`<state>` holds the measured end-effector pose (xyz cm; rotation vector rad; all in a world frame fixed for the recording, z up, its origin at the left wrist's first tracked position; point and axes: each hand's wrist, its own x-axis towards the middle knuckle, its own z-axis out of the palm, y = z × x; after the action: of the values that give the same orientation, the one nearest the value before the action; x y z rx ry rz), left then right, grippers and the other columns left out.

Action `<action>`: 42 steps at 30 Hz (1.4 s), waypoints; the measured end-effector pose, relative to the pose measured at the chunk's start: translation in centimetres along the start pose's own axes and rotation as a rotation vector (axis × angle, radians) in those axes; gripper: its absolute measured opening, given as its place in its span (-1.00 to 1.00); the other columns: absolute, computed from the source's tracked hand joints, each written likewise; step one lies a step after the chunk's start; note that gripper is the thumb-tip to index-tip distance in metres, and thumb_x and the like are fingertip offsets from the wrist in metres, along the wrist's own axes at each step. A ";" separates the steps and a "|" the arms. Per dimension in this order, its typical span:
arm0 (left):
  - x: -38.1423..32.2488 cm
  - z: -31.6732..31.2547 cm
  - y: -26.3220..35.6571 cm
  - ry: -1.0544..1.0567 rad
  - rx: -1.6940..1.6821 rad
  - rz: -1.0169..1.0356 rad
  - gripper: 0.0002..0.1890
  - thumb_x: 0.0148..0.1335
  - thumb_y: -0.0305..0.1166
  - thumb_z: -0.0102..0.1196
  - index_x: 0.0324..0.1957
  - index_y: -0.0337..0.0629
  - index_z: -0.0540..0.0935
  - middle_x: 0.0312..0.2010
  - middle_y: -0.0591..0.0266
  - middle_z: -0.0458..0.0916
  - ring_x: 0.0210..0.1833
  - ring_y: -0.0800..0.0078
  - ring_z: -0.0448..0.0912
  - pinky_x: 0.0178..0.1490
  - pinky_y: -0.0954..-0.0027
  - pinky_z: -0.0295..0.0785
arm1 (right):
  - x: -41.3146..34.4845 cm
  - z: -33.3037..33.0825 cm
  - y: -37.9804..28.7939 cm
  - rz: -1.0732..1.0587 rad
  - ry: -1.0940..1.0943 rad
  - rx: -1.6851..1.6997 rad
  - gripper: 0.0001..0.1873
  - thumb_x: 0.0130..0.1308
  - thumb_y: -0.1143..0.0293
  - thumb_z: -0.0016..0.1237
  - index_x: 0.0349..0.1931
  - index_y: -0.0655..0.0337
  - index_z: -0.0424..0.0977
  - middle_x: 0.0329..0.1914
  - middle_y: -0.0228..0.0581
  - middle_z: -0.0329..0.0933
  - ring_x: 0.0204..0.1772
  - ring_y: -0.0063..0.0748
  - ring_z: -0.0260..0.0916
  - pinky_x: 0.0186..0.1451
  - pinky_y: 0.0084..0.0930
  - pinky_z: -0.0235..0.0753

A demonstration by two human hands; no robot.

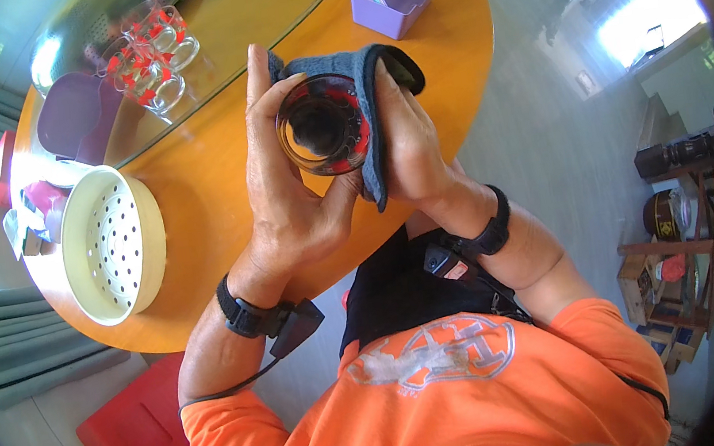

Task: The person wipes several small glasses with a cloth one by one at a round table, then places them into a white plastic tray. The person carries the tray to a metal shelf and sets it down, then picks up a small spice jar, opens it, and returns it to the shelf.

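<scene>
My left hand (289, 191) grips a clear drinking glass with red markings (322, 125) from its left side, above the wooden table (212, 241). The open rim of the glass faces the camera. My right hand (410, 136) holds a blue-grey cloth (337, 63) against the right side and far edge of the glass. Part of the cloth hides the glass wall. Several similar glasses with red patterns (153, 61) stand together at the upper left, on the glass turntable (228, 45).
A cream perforated basket (149, 242) stands at the table's left. Near it are a purple tray (69, 114) and plastic packets (38, 212). A purple box (389, 18) holding coloured plates or boards is at the far edge. A red stool (131, 424) is below left; a wooden rack (668, 248) stands right.
</scene>
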<state>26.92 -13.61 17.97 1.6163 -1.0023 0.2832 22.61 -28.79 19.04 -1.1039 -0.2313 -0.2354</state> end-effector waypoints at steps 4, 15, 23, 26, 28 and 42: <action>0.0 -0.1 -0.1 0.007 -0.050 -0.022 -0.10 0.16 -0.50 0.48 0.48 -0.34 0.24 0.70 -0.30 -0.12 0.61 0.12 0.30 0.55 0.18 0.33 | 0.9 0.2 0.5 0.006 0.170 -0.089 -0.49 0.78 0.09 -0.36 0.12 0.34 0.58 -0.04 -0.23 0.70 -0.03 -0.52 0.65 0.07 -0.52 0.68; 0.0 0.4 -0.5 -0.036 0.015 -0.038 -0.07 0.10 -0.57 0.51 0.46 -0.29 0.22 0.69 -0.34 -0.13 0.56 0.14 0.38 0.50 0.20 0.42 | 1.5 -0.1 3.0 0.083 0.478 0.001 -0.46 0.75 0.03 -0.27 -0.09 0.36 0.61 -0.26 -0.31 0.66 -0.28 -0.55 0.59 -0.20 -0.55 0.63; 0.6 0.1 0.0 0.065 0.071 -0.085 -0.10 -0.10 -0.46 0.64 0.31 -0.34 0.43 0.48 -0.32 0.32 0.38 -0.05 0.52 0.42 0.15 0.46 | 0.2 -1.8 2.0 0.254 0.353 -0.094 -0.44 0.70 -0.03 -0.15 -0.35 0.25 0.59 -0.59 -0.44 0.51 -0.63 -0.62 0.37 -0.62 -0.54 0.32; 1.0 -1.1 0.0 0.115 0.271 -0.086 -0.14 -0.11 -0.38 0.71 0.25 -0.33 0.50 0.29 -0.10 0.49 0.17 0.14 0.60 0.32 0.19 0.52 | -0.1 -2.3 2.3 0.305 0.374 -0.076 -0.43 0.72 -0.04 -0.20 -0.35 0.23 0.59 -0.57 -0.41 0.53 -0.60 -0.61 0.41 -0.59 -0.54 0.36; 1.2 -1.5 -0.3 0.207 0.096 -0.265 -0.18 -0.06 -0.33 0.71 0.22 -0.34 0.53 0.20 -0.03 0.54 0.10 0.23 0.61 0.25 0.23 0.54 | -0.8 -3.0 2.6 0.151 0.232 0.028 -0.43 0.73 -0.02 -0.25 -0.31 0.25 0.60 -0.53 -0.39 0.57 -0.55 -0.59 0.46 -0.51 -0.53 0.43; 1.4 -1.9 0.6 0.200 -0.932 -0.739 -0.43 0.47 -0.27 0.11 0.40 -0.38 0.35 0.07 0.02 0.65 0.06 0.27 0.71 -0.02 0.23 0.66 | -2.4 -2.8 3.0 -0.559 -0.123 -0.964 -0.25 0.25 0.30 0.39 0.40 0.31 0.36 0.39 0.03 0.44 0.47 0.17 0.37 0.55 -0.03 0.33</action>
<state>27.93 -12.54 19.89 0.9542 -0.2349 -0.4666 21.41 -29.82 14.60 -1.9986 -0.5692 -0.8364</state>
